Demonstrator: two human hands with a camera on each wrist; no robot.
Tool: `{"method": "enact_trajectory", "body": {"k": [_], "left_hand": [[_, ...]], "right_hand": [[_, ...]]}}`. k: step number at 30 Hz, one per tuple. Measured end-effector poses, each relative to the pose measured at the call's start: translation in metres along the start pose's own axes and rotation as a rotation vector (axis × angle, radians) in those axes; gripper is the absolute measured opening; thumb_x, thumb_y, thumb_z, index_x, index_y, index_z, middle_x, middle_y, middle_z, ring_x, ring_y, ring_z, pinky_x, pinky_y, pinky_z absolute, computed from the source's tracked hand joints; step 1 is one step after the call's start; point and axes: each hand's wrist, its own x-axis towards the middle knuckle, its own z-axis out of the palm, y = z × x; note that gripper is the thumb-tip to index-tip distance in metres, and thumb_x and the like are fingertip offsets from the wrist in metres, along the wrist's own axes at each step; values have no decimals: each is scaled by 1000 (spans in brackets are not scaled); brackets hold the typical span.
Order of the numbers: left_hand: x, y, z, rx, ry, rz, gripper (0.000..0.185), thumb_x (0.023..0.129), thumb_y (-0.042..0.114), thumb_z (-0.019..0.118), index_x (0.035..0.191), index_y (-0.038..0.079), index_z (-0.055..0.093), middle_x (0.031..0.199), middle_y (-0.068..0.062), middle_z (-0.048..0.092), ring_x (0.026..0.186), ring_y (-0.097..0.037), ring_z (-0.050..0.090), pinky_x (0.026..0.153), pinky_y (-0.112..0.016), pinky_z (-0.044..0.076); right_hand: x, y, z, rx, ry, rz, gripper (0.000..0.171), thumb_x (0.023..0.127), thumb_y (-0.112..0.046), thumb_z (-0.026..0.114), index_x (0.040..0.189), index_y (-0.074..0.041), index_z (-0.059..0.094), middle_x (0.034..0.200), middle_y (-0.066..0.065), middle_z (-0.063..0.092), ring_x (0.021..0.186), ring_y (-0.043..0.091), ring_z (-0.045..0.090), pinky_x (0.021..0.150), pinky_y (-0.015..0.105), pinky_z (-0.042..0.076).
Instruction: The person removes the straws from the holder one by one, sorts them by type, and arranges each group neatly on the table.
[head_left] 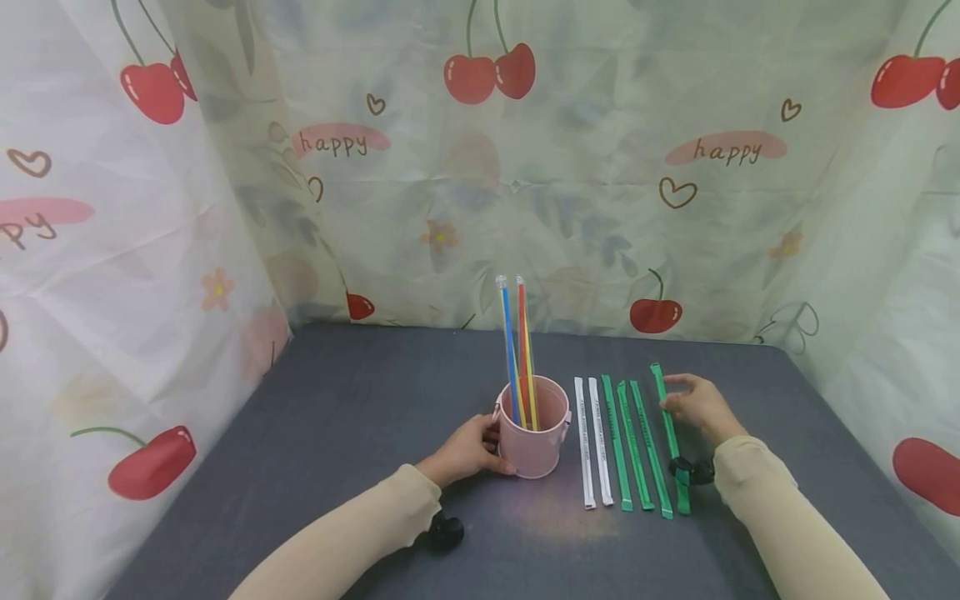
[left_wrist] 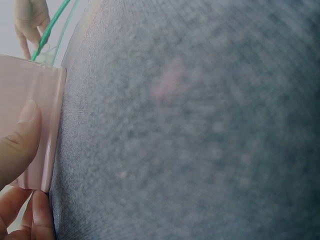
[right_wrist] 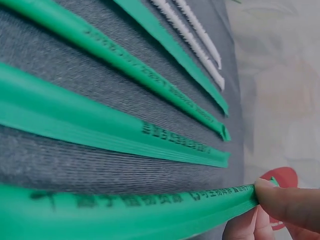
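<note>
Cherry-printed cloth (head_left: pixel 577 125) hangs creased behind the dark, fabric-textured table (head_left: pixel 375 392), meeting its far edge.

Watching remotely, I note the right hand (head_left: pixel 703 407), towards the far right corner: thumb and fingertips pinch the far end of the outermost green straw (head_left: pixel 670 429), a paper-looking sleeve with dark printing and a flat crimped tip. I suspect the thin end is chosen because it offers something to grasp without disturbing its neighbour. Whether its near end touches the table I cannot tell; a black wrist camera (head_left: pixel 693 472) covers part of it.

Next to it, towards the left edge, three green straws (head_left: pixel 634 446) and then two slimmer white straws (head_left: pixel 584 442) lie roughly parallel, ends pointing at the far edge. Gaps between them probably leave room for fingers.

Left hand (head_left: pixel 468 450): grasping the pink cup (head_left: pixel 528 454) by its left side, thumb along the wall. I read this as steadying; the tall contents could make it top-heavy. It stands upright mid-table, between the hands, smooth and round, with small side lugs.

Inside, blue, red and yellow straws (head_left: pixel 522 333) in glossy transparent wrappers lean on the rim, rising well above it.
</note>
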Motion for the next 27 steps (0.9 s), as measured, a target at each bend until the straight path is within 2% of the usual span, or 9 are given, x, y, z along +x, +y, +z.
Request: {"method": "enact_trajectory", "body": {"k": [5, 12, 20, 27], "left_hand": [[1, 0, 0, 2, 3, 3, 71, 71, 11, 86, 133, 4, 52, 118, -12, 60, 106, -25, 59, 94, -44, 51], [0, 1, 0, -8, 0, 3, 70, 71, 9, 86, 132, 3, 53, 118, -12, 61, 107, -26, 60, 94, -44, 51], [-1, 1, 0, -9, 0, 11, 70, 71, 9, 86, 132, 4, 53, 118, -12, 60, 107, -26, 59, 94, -44, 51], [0, 0, 0, -11, -4, 6, 70, 71, 10, 86, 132, 5, 53, 118, -11, 59, 107, -25, 59, 95, -44, 51]], "right_hand": [[2, 5, 4, -2, -23, 1, 55, 91, -4, 62, 141, 5, 39, 119, 28, 59, 87, 18, 64, 74, 32, 54], [4, 9, 8, -8, -32, 25, 56, 91, -2, 61, 142, 5, 38, 122, 28, 57, 96, 25, 64, 79, 36, 55], [8, 12, 11, 7, -30, 47, 56, 89, 1, 62, 140, 9, 39, 114, 25, 59, 88, 17, 64, 76, 33, 56], [9, 14, 14, -4, -39, 56, 55, 89, 2, 62, 139, 8, 40, 121, 30, 56, 98, 27, 64, 79, 36, 57]]}}
